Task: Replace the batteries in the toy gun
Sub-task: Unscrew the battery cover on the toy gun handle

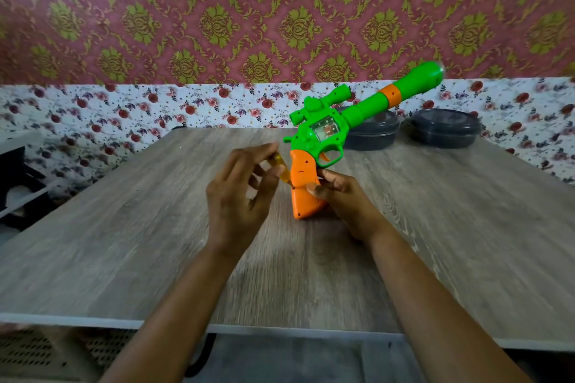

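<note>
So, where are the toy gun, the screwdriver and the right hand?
toy gun [303,168]: head view, on the orange grip.
screwdriver [283,177]: head view, on the amber handle.
right hand [345,200]: head view, on its back.

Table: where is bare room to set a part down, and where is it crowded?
Free: table left of the left hand, and right of the right hand. Crowded: centre, where hands hold toy gun and screwdriver; back right, two dark containers.

Wooden table: toy gun, two containers
</note>
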A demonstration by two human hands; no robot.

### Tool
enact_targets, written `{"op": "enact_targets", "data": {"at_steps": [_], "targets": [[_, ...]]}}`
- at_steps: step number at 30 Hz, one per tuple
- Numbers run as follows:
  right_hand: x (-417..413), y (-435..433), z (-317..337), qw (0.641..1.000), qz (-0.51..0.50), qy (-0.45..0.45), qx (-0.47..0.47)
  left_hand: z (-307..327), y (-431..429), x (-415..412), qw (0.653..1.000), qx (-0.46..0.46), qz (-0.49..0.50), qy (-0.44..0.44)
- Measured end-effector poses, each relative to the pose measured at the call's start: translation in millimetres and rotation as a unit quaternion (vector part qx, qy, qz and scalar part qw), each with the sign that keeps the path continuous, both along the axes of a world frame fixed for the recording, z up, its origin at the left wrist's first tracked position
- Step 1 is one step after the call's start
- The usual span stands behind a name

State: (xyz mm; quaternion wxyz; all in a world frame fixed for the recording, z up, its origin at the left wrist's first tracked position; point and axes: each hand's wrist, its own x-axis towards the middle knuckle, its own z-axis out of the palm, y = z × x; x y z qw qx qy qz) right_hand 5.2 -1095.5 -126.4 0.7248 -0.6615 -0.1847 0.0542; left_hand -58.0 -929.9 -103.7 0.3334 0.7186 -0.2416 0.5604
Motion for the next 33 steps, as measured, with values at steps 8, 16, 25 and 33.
{"op": "enact_targets", "data": {"at_steps": [8,16,25,33], "targets": [[-1.0,0.5,0.8,1.0,0.002,0.004,0.006,-0.6,-3.4,-2.7,0.994,-0.105,-0.02,0.036],[-3.7,0.1,2.7,1.0,0.006,0.005,0.009,-0.3,-2.6,-0.9,1.0,-0.012,0.009,-0.001],[-4.7,-0.8,3.3,1.0,0.008,0.008,0.008,0.9,1.7,0.0,0.998,-0.057,0.005,-0.028],[-5.4,1.0,4.4,1.0,0.001,0.015,-0.007,-1.2,-3.2,-2.6,0.997,-0.073,0.002,0.025]]}}
